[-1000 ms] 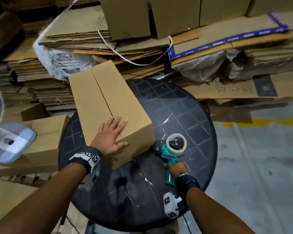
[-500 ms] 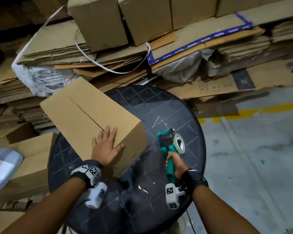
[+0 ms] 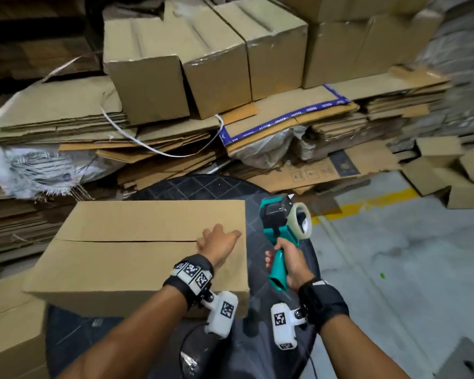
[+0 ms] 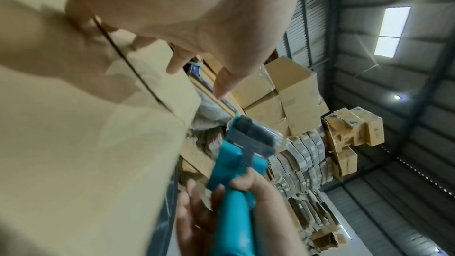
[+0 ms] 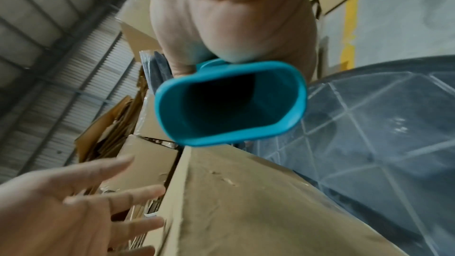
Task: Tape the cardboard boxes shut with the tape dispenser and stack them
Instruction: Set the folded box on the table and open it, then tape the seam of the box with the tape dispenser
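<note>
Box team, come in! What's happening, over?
Left hand flat on brown cardboard box. Right hand grips teal tape dispenser, raised. Seam untaped, unobstructed.

One box [image 3: 137, 242] lies on one round table [image 3: 271, 351], its two top flaps closed. One tape dispenser [image 3: 278, 228] carries one tape roll [image 3: 303, 220]. Two hands show: the left hand [image 3: 219, 243] and the right hand [image 3: 290, 258], each wrist with one band and one white camera. Behind, at least four closed boxes [image 3: 211, 61] stand in a row on flattened cardboard stacks too many to count. One yellow line [image 3: 367, 205] marks the floor
</note>
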`<act>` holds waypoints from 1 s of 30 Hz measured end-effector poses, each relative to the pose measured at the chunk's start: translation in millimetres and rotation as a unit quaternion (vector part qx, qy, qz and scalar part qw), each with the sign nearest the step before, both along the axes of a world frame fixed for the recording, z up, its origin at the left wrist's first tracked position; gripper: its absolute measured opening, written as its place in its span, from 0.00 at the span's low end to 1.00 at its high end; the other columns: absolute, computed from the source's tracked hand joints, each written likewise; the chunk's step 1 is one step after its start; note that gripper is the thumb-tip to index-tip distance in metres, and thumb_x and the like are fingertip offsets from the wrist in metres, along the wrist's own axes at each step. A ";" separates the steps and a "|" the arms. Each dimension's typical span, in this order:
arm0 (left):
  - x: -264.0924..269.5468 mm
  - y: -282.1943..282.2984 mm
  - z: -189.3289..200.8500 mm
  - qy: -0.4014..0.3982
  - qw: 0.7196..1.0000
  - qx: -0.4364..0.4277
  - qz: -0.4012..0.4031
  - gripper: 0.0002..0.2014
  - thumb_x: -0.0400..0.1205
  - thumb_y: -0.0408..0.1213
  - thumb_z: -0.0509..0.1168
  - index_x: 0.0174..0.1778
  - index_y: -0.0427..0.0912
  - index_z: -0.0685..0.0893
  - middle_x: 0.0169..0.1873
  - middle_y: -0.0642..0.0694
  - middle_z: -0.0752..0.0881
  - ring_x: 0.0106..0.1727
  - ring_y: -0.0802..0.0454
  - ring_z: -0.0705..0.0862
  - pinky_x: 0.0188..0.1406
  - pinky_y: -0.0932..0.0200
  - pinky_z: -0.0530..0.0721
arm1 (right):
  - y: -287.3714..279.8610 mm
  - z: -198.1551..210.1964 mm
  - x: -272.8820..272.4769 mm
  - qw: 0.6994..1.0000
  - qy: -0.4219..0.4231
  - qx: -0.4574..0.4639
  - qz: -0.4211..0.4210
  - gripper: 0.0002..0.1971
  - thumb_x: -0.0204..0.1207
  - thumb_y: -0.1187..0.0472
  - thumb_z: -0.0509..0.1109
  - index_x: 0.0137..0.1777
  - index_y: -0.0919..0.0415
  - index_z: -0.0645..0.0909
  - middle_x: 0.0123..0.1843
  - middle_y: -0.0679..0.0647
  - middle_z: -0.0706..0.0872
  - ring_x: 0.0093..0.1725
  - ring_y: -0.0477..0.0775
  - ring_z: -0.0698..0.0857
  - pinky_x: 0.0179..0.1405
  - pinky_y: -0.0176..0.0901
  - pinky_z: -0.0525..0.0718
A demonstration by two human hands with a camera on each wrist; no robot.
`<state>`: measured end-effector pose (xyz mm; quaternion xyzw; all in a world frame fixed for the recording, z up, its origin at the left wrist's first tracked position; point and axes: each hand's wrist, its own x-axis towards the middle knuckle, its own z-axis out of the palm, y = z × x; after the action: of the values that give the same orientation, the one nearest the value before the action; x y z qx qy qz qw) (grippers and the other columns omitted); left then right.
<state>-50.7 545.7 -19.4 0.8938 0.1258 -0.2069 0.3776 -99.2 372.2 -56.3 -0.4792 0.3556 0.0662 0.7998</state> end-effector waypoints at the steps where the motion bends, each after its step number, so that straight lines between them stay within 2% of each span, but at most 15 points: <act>1: 2.9 17.7 3.5 -0.012 1.000 -0.024 0.007 0.33 0.80 0.60 0.64 0.79 0.49 0.70 0.79 0.42 0.61 0.78 0.35 0.62 0.78 0.37 0.66 | 4.6 5.7 1.2 1.000 -0.010 -0.021 0.000 0.06 0.69 0.66 0.65 0.45 0.67 0.76 0.32 0.62 0.80 0.27 0.58 0.78 0.26 0.43 0.80; 3: 10.1 62.9 9.0 -0.049 0.998 -0.037 0.022 0.31 0.75 0.62 0.68 0.73 0.54 0.74 0.81 0.42 0.59 0.79 0.35 0.63 0.79 0.38 0.67 | 16.6 20.7 3.4 0.997 -0.029 -0.064 0.009 0.09 0.67 0.66 0.67 0.46 0.67 0.79 0.36 0.62 0.81 0.30 0.58 0.81 0.30 0.46 0.83; 6: 28.4 154.1 11.8 -0.101 0.984 0.144 0.012 0.26 0.82 0.55 0.65 0.76 0.52 0.74 0.84 0.41 0.56 0.84 0.33 0.52 0.80 0.28 0.58 | 36.2 41.5 5.2 0.992 -0.061 -0.104 0.033 0.17 0.57 0.62 0.72 0.46 0.67 0.79 0.33 0.61 0.77 0.29 0.57 0.77 0.30 0.47 0.79; 7: 33.9 188.1 13.4 -0.099 0.978 0.182 0.018 0.26 0.82 0.54 0.65 0.76 0.51 0.73 0.84 0.40 0.55 0.85 0.32 0.49 0.79 0.25 0.55 | 43.0 46.7 5.8 0.990 -0.065 -0.120 0.045 0.19 0.54 0.62 0.73 0.46 0.67 0.78 0.33 0.62 0.77 0.30 0.58 0.77 0.31 0.48 0.77; 9: 42.3 251.5 12.2 -0.069 0.968 0.238 0.039 0.27 0.81 0.53 0.66 0.76 0.49 0.72 0.84 0.37 0.55 0.85 0.29 0.45 0.78 0.19 0.51 | 57.5 55.7 6.3 0.982 -0.065 -0.168 0.061 0.14 0.60 0.64 0.72 0.45 0.67 0.79 0.36 0.64 0.79 0.35 0.60 0.79 0.34 0.50 0.77; 11: 43.7 304.7 8.9 -0.033 0.958 0.280 0.056 0.29 0.81 0.52 0.64 0.78 0.48 0.69 0.86 0.34 0.50 0.85 0.26 0.41 0.76 0.15 0.47 | 67.5 58.4 8.3 0.975 -0.060 -0.203 0.064 0.16 0.58 0.62 0.72 0.46 0.66 0.80 0.38 0.64 0.81 0.38 0.61 0.80 0.37 0.52 0.78; 14: 39.3 352.0 -4.3 0.012 0.961 0.272 0.045 0.36 0.85 0.57 0.60 0.87 0.55 0.55 0.87 0.34 0.41 0.85 0.22 0.43 0.79 0.18 0.50 | 75.1 59.5 11.5 0.965 -0.055 -0.250 0.063 0.23 0.54 0.58 0.75 0.48 0.71 0.83 0.36 0.64 0.83 0.36 0.60 0.81 0.37 0.52 0.79; 16: 32.5 356.5 -8.1 0.008 0.964 0.265 0.029 0.37 0.85 0.63 0.56 0.88 0.58 0.52 0.87 0.34 0.43 0.84 0.21 0.51 0.80 0.23 0.58 | 77.6 66.3 9.9 0.950 -0.049 -0.300 0.068 0.17 0.65 0.62 0.78 0.49 0.74 0.84 0.35 0.63 0.85 0.33 0.60 0.83 0.35 0.50 0.81; 18: 25.0 346.1 -7.9 -0.007 0.962 0.270 0.032 0.36 0.85 0.65 0.54 0.88 0.59 0.52 0.87 0.35 0.48 0.83 0.23 0.56 0.79 0.25 0.61 | 76.5 75.2 8.6 0.925 -0.052 -0.369 0.075 0.07 0.72 0.64 0.78 0.44 0.67 0.84 0.36 0.60 0.86 0.32 0.57 0.83 0.33 0.47 0.83; 20: 16.7 328.9 -6.4 -0.013 0.962 0.270 0.036 0.35 0.85 0.65 0.53 0.87 0.60 0.53 0.86 0.36 0.50 0.83 0.27 0.57 0.77 0.27 0.61 | 72.9 84.6 9.7 0.867 -0.051 -0.488 0.089 0.09 0.70 0.61 0.81 0.41 0.60 0.82 0.38 0.57 0.86 0.36 0.56 0.85 0.38 0.49 0.85; 22: 9.0 309.4 -7.6 -0.016 0.963 0.264 0.040 0.35 0.85 0.65 0.52 0.87 0.59 0.54 0.86 0.36 0.51 0.82 0.28 0.57 0.77 0.28 0.62 | 70.4 93.1 12.4 0.821 -0.052 -0.561 0.098 0.14 0.67 0.60 0.83 0.47 0.60 0.81 0.43 0.56 0.87 0.43 0.57 0.86 0.40 0.48 0.85; 24: 2.8 288.3 -10.8 -0.018 0.964 0.264 0.042 0.34 0.86 0.64 0.52 0.87 0.58 0.54 0.86 0.35 0.51 0.82 0.28 0.57 0.77 0.28 0.60 | 68.8 96.6 16.2 0.819 -0.049 -0.561 0.109 0.18 0.67 0.61 0.82 0.53 0.56 0.79 0.46 0.53 0.85 0.45 0.55 0.85 0.38 0.45 0.80; 26: -3.8 265.7 -13.6 -0.023 0.964 0.262 0.035 0.34 0.86 0.63 0.52 0.87 0.58 0.53 0.85 0.35 0.50 0.82 0.28 0.57 0.78 0.30 0.60 | 71.3 98.7 19.2 0.832 -0.060 -0.533 0.141 0.16 0.67 0.63 0.80 0.52 0.55 0.78 0.46 0.52 0.87 0.45 0.55 0.86 0.40 0.48 0.85; 28: -8.3 245.1 -14.0 -0.032 0.966 0.257 0.022 0.34 0.87 0.62 0.53 0.88 0.58 0.52 0.85 0.35 0.50 0.81 0.29 0.59 0.77 0.32 0.62 | 74.7 98.7 21.8 0.848 -0.090 -0.489 0.183 0.11 0.69 0.69 0.76 0.48 0.58 0.81 0.42 0.56 0.89 0.39 0.57 0.89 0.39 0.51 0.90; 30: -8.8 229.3 -12.8 -0.035 0.967 0.251 0.013 0.34 0.87 0.62 0.53 0.88 0.58 0.52 0.85 0.35 0.50 0.80 0.30 0.59 0.77 0.33 0.62 | 74.7 97.7 24.8 0.858 -0.109 -0.452 0.217 0.07 0.71 0.71 0.73 0.45 0.61 0.82 0.37 0.60 0.88 0.33 0.58 0.87 0.35 0.50 0.88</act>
<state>-59.6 775.0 -32.2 0.9649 0.1717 -0.1324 0.1480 -74.4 446.9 41.5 -0.8574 0.1440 0.0175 0.4938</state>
